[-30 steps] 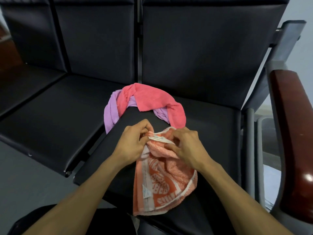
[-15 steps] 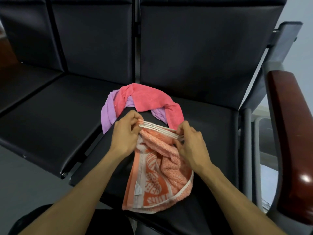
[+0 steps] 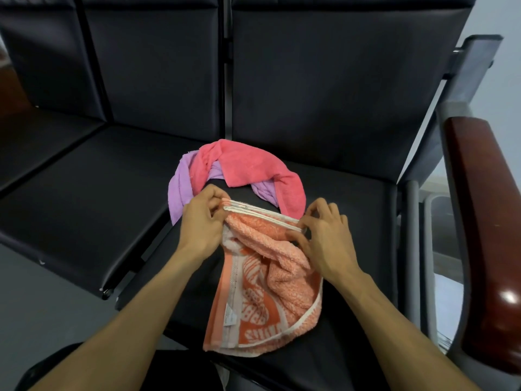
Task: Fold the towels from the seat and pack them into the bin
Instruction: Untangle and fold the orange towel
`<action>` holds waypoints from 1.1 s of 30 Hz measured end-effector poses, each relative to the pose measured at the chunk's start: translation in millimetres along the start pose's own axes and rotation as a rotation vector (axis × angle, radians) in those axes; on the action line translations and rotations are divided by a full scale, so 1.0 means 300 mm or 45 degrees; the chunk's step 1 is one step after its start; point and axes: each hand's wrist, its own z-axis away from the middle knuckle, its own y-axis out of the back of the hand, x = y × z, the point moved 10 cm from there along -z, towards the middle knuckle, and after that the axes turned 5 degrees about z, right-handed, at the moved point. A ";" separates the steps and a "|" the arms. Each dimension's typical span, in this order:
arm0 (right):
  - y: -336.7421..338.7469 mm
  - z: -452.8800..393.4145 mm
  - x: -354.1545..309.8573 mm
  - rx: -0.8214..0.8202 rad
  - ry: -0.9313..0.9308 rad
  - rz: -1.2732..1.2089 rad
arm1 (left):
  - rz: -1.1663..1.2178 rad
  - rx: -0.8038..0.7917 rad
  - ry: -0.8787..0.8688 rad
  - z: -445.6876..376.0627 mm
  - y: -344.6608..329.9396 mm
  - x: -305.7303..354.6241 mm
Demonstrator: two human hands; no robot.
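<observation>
Head view: left hand and right hand each grip, fingers pinched, the top corners of the orange towel, lying on the black seat. Beyond it lie a pink towel and purple towel, intertwined.

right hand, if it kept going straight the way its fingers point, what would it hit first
Probably the pink towel: the right hand pinches the orange towel at its far edge, fingers aimed up and left toward the pink towel's hanging end. Depth is unclear.
</observation>
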 end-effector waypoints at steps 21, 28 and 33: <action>0.251 0.033 -0.030 0.265 -0.301 -0.940 | 0.253 0.136 0.149 0.018 0.039 0.063; 0.652 -0.023 -0.136 0.488 -0.147 -0.584 | 0.339 0.078 -0.076 0.061 0.159 0.408; 0.844 -0.017 -0.214 0.491 -0.095 -0.541 | 0.196 0.166 -0.211 0.085 0.257 0.597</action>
